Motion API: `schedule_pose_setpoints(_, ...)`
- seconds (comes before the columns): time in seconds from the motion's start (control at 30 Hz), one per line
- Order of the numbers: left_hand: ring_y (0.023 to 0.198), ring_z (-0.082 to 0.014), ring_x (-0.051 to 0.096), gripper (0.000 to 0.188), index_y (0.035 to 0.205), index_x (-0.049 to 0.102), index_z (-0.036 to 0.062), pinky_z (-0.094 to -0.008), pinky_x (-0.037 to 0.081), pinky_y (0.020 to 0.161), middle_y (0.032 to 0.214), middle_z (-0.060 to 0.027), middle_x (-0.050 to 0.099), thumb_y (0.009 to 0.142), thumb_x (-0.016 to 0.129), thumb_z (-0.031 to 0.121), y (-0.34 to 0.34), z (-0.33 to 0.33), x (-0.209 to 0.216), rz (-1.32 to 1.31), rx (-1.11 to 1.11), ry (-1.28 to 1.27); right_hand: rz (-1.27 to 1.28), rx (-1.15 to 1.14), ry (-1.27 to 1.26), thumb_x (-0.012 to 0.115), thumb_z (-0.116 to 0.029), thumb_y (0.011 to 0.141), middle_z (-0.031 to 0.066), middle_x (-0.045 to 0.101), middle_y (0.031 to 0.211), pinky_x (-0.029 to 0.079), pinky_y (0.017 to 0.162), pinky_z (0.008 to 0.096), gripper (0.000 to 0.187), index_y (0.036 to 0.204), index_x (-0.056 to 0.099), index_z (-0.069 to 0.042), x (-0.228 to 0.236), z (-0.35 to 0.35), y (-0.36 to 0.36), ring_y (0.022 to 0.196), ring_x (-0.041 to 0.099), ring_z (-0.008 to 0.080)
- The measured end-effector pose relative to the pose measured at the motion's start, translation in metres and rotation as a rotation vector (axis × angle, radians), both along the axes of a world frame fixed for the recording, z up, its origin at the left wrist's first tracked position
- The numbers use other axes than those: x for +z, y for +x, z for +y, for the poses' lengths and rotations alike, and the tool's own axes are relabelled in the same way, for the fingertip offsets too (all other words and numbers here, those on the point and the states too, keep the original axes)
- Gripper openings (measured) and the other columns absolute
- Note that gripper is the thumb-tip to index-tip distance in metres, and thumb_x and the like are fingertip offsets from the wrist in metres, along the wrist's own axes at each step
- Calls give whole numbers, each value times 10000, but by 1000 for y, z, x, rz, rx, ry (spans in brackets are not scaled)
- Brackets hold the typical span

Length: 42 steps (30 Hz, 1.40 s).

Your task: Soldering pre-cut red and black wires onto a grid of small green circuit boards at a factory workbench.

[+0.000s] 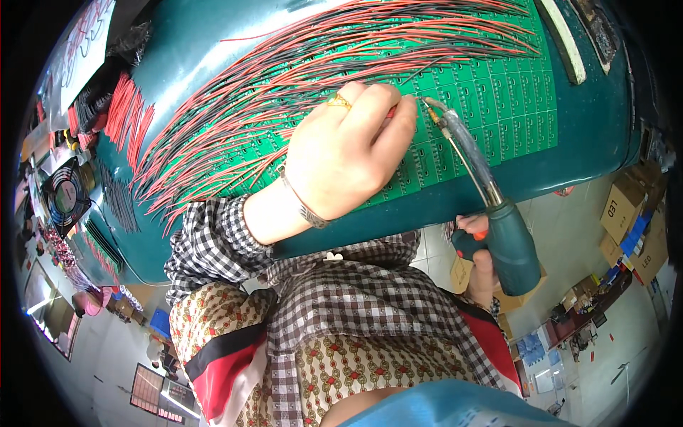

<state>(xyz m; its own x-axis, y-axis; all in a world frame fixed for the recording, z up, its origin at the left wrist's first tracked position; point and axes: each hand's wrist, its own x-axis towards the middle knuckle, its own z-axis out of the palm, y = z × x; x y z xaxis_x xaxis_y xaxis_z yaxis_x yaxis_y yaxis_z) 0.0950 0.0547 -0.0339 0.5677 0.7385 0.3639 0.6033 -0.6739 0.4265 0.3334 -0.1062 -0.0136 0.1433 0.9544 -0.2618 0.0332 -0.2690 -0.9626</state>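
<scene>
My left hand lies over the green circuit boards, its fingers closed in a pinch. What they hold is hidden behind the fingers; a bit of red shows between them. Red and black wires fan out in a long bundle over the boards and pass beside and under this hand. In my right hand is a soldering gun with a dark green body, fingers wrapped round its handle. Its metal barrel points up and away, the tip just right of my left fingertips, above the boards.
Bundles of short red wires and dark wires lie at the table's left. A small black fan stands by them. A pale strip rests at the far right. Cardboard boxes stand on the floor beyond the table.
</scene>
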Motion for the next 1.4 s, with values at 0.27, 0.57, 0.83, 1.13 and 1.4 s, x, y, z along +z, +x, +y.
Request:
schedule_pose_setpoints(0.27,793,-213,645,402,1100,731,6,-312,538,636,991,-74,656,699,712,8,1,1,0,5,3,15,19,0,23,858,-299,859,137,703,1077,563,959,431,511,1174,652,48,-10,-4,3,1015,697,256)
schedule_pose_setpoints(0.57,761,-207,588,349,1064,666,-1,-314,532,601,913,-73,534,725,676,82,0,5,-10,-24,-25,114,-16,-5,-18,814,-389,893,125,684,1150,546,946,401,580,1240,617,31,6,2,2,1077,687,273)
schedule_pose_setpoints(0.83,781,-207,636,391,1092,738,17,-305,527,613,992,-70,658,702,712,-13,2,3,-3,1,6,45,-178,-85,-46,674,-699,872,173,692,1068,572,804,365,801,1145,614,51,8,8,-11,948,680,265)
schedule_pose_setpoints(1.13,772,-218,632,366,1046,760,26,-337,521,679,934,-75,667,695,744,-75,3,2,11,-182,62,16,-49,-9,-132,706,-611,902,203,623,1378,516,912,344,807,1368,562,32,9,6,9,1114,667,251)
schedule_pose_setpoints(1.4,831,-226,596,350,1108,712,-4,-318,529,709,976,-80,602,762,699,46,9,5,-14,-60,34,83,-29,-23,-153,747,-579,882,199,625,1377,522,924,344,804,1382,565,24,10,7,9,1116,670,247)
